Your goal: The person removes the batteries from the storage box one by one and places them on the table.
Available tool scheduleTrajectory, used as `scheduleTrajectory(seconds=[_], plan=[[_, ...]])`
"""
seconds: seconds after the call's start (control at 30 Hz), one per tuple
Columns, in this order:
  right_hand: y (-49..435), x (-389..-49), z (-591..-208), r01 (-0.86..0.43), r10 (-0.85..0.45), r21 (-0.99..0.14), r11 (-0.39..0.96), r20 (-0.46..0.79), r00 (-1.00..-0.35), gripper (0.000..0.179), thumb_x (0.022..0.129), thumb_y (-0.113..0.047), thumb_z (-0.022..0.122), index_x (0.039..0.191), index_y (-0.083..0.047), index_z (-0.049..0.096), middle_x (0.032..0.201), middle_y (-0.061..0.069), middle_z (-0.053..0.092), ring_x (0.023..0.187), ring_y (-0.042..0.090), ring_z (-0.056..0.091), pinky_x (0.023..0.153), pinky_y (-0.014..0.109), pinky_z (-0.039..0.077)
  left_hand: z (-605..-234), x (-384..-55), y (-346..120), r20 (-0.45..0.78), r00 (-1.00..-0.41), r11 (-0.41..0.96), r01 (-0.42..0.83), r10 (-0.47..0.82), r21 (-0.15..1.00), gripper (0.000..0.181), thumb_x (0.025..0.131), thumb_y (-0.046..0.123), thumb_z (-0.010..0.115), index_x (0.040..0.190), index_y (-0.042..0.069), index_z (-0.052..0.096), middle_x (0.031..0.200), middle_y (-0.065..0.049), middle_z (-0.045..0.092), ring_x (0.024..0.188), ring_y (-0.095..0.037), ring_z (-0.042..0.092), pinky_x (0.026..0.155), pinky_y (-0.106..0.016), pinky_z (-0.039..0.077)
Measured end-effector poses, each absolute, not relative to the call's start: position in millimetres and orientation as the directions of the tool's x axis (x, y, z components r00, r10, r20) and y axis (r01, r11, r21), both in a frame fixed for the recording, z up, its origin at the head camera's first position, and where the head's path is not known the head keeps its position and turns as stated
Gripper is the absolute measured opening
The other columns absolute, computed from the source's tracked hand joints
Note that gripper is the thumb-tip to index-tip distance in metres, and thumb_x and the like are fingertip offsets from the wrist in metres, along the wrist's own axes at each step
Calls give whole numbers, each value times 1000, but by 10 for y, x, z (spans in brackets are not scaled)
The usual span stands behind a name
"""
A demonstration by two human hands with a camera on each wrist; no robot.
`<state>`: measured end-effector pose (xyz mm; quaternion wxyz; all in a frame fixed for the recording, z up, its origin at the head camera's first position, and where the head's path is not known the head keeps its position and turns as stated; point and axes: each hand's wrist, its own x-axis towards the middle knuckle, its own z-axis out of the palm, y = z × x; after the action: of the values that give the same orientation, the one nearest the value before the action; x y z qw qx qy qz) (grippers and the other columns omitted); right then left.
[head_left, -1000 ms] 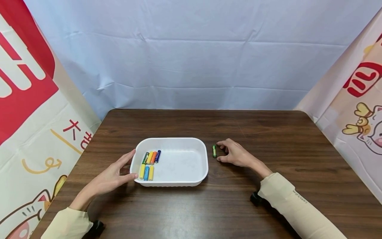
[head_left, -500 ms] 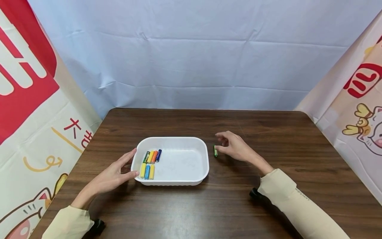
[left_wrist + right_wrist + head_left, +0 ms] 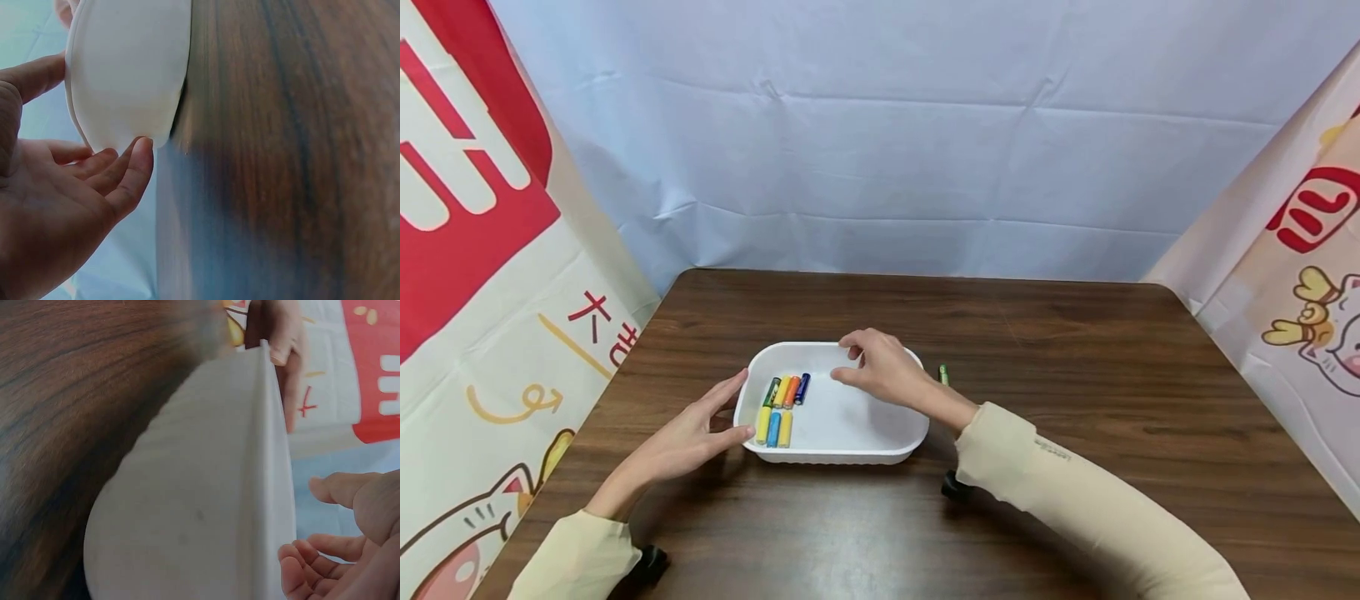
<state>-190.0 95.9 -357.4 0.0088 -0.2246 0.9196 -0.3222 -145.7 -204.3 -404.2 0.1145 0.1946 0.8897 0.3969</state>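
Note:
A white tray stands on the table, with several batteries lying in its left part. The back row holds a green-and-black battery, a yellow one, an orange battery and a dark blue battery; the front row has a light blue battery between two yellow ones. My left hand touches the tray's left end, thumb and fingers spread along it. Over the tray is my right hand, thumb apart from the fingers and nothing visible between them. A green battery lies right of the tray, partly hidden behind the right wrist.
The brown wooden table extends to both sides of the tray. Behind it hangs a pale blue cloth, and printed banners flank the table.
My right hand has moved left from beside the green battery to over the tray. The green battery stays on the table. My left hand keeps its place at the tray's end.

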Motion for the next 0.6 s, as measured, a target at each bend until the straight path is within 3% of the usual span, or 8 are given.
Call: scheduleTrajectory(seconds=[0.2,0.37,0.6], plan=[[645,-1972,-3759,-340,-401,-567,750,18,-916,51,80,-31,74,118,-1,61,93,9,61,70,14,49,59,24,41,-4048,-1470,-2039,-46,-898,612,259,437,747,81,86,39,65,150,20,19,148,-11,25,120,-31,43,92,-51,41],[471,-2008,-3925,-290,-370,-540,790,-43,-928,52,76,-32,77,115,-2,62,85,3,59,71,12,51,58,22,42,-4050,-1479,-2043,-30,-893,610,282,448,741,81,86,39,65,150,18,19,149,-12,24,120,-31,43,93,-51,41],[324,-2009,-4016,-199,-299,-534,822,-106,-948,57,72,-31,80,118,-3,60,93,3,59,79,14,52,61,24,45,-4057,-1476,-2055,-26,-892,605,283,451,744,82,86,39,66,150,17,19,149,-12,24,121,-32,43,93,-51,41]])
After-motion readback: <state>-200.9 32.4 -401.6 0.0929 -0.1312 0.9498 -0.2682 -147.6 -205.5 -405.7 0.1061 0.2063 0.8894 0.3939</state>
